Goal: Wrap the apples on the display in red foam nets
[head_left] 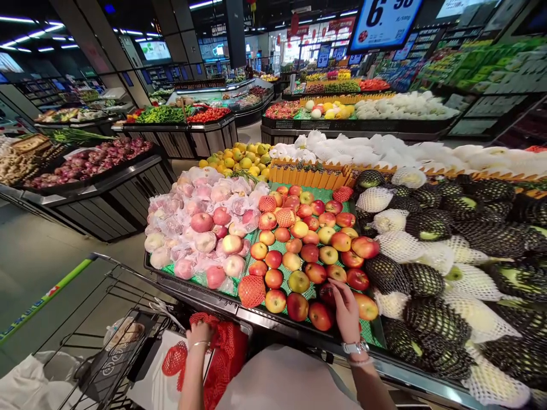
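My right hand (pixel 345 310) reaches into the apple bin, fingers curled over a dark red apple (pixel 327 294) near the front edge. Its thumb side is partly hidden. Around it lie loose red and yellow apples, among them a red apple (pixel 321 316) and an orange-red apple (pixel 366 307). Lower left, my left hand (pixel 200 333) is closed on a bunch of red foam fruit nets (pixel 226 356) above the cart, its fingertips hidden in the mesh. One netted apple (pixel 252 291) sits at the bin's front left corner.
A shopping cart (pixel 92 259) stands at my left with bags inside. Wrapped pink apples (pixel 183 267) fill the bin to the left; netted green melons (pixel 427 307) are heaped on the right. The bin's dark front rim (pixel 205 296) runs before me.
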Available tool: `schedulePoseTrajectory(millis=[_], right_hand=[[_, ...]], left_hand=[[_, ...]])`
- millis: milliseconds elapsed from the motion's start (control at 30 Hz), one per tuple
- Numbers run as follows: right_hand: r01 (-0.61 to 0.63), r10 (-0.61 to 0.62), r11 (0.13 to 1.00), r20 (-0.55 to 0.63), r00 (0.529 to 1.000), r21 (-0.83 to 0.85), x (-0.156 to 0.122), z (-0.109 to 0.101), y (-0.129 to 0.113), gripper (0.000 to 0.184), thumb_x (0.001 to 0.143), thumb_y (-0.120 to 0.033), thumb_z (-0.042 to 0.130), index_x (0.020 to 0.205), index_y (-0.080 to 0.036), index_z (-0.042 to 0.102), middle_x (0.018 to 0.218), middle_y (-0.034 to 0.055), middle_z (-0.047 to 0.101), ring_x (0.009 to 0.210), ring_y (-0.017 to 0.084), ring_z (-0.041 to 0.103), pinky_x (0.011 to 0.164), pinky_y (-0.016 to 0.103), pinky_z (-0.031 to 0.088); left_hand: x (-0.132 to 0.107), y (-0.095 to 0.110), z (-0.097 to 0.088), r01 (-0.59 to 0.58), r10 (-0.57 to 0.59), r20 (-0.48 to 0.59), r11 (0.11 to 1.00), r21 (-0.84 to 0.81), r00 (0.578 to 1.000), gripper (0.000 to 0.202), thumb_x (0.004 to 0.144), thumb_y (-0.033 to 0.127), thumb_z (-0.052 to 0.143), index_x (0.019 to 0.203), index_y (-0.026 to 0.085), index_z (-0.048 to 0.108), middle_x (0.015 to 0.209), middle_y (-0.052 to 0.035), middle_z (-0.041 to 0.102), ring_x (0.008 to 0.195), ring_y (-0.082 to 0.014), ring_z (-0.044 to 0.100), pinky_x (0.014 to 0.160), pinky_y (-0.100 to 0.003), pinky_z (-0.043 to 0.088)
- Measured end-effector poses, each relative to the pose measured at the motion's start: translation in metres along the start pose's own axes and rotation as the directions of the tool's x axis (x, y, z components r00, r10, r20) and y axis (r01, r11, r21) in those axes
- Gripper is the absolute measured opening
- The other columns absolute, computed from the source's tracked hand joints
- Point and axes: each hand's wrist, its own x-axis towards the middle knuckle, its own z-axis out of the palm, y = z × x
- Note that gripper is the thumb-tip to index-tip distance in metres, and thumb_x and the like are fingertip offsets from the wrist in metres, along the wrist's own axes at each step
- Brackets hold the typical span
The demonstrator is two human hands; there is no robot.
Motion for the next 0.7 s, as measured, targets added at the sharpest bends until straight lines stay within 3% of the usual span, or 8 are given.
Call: schedulePoseTrajectory(millis=[67,133,267,367,433,467,600,700], right_hand=[[-0.051,0.050,0.997,0.023,0.998,0.065,-0.001,0.003,-0.014,0.040,0.086,-0.050,0.054,0.099,-0.014,0.066,0.107,0.0136,0.065,0.100,0.025,0.060,0.093,0.045,0.046],[-0.098,0.086,0.984,0.089,0.992,0.148,-0.003,0.009,-0.032,0.039,0.085,-0.050,0.056,0.097,-0.014,0.066,0.099,0.0124,0.067,0.084,0.021,0.063,0.080,0.039,0.051],[-0.021,-0.055,0.975,0.333,0.941,0.220,-0.013,0.025,-0.074,0.029,0.088,-0.040,0.056,0.094,-0.015,0.067,0.084,0.0088,0.067,0.071,0.017,0.063,0.066,0.029,0.053],[0.194,-0.302,0.949,0.535,0.789,0.249,-0.023,0.036,-0.104,0.019,0.090,-0.028,0.055,0.095,-0.017,0.070,0.093,0.0081,0.069,0.089,0.019,0.065,0.078,0.030,0.054],[0.319,-0.427,0.904,0.609,0.668,0.284,-0.029,0.043,-0.115,0.019,0.090,-0.022,0.054,0.101,-0.020,0.070,0.101,0.0069,0.069,0.098,0.019,0.064,0.086,0.031,0.053],[0.362,-0.457,0.889,0.601,0.656,0.280,-0.032,0.046,-0.116,0.020,0.090,-0.021,0.054,0.104,-0.021,0.069,0.103,0.0066,0.069,0.099,0.018,0.065,0.087,0.031,0.053],[0.416,-0.427,0.902,0.389,0.816,0.117,-0.041,0.056,-0.103,0.022,0.093,-0.019,0.047,0.105,-0.019,0.066,0.106,0.0091,0.068,0.099,0.017,0.065,0.087,0.030,0.054],[0.444,-0.425,0.895,0.393,0.815,0.045,-0.041,0.058,-0.093,0.023,0.093,-0.018,0.044,0.101,-0.017,0.066,0.109,0.0115,0.067,0.103,0.019,0.065,0.089,0.034,0.054]], left_hand=[[-0.004,-0.009,-0.037,0.025,-0.025,-0.012,0.999,-0.024,1.000,0.027,0.083,0.034,0.046,0.061,0.018,0.048,0.065,-0.0060,0.057,0.075,-0.0296,0.063,0.072,-0.043,0.045],[-0.017,-0.004,-0.075,-0.084,0.074,-0.083,0.989,-0.124,0.994,0.039,0.089,0.049,0.034,0.068,0.020,0.049,0.068,-0.0033,0.057,0.071,-0.0220,0.059,0.071,-0.033,0.044],[-0.045,0.050,-0.118,-0.509,0.191,-0.557,0.703,-0.497,0.808,0.042,0.084,0.056,0.048,0.067,0.018,0.053,0.066,-0.0016,0.052,0.064,-0.0164,0.049,0.065,-0.026,0.040],[-0.046,0.107,-0.113,-0.690,0.234,-0.686,0.500,-0.523,0.689,0.037,0.084,0.048,0.055,0.062,0.018,0.050,0.071,-0.0039,0.054,0.071,-0.0175,0.051,0.069,-0.028,0.042],[-0.042,0.140,-0.102,-0.719,0.188,-0.709,0.362,-0.593,0.680,0.038,0.084,0.047,0.055,0.061,0.018,0.048,0.078,-0.0058,0.058,0.077,-0.0193,0.055,0.074,-0.031,0.045],[-0.040,0.153,-0.096,-0.724,0.183,-0.707,0.296,-0.623,0.683,0.038,0.084,0.047,0.055,0.061,0.019,0.048,0.077,-0.0059,0.058,0.079,-0.0199,0.056,0.076,-0.032,0.046],[-0.039,0.182,-0.080,-0.717,0.291,-0.659,0.191,-0.670,0.694,0.038,0.082,0.048,0.058,0.059,0.019,0.052,0.075,-0.0064,0.060,0.078,-0.0206,0.058,0.074,-0.032,0.047],[-0.039,0.187,-0.074,-0.632,0.312,-0.565,0.185,-0.753,0.764,0.040,0.077,0.056,0.061,0.064,0.018,0.059,0.069,-0.0056,0.059,0.071,-0.0198,0.057,0.069,-0.031,0.048]])
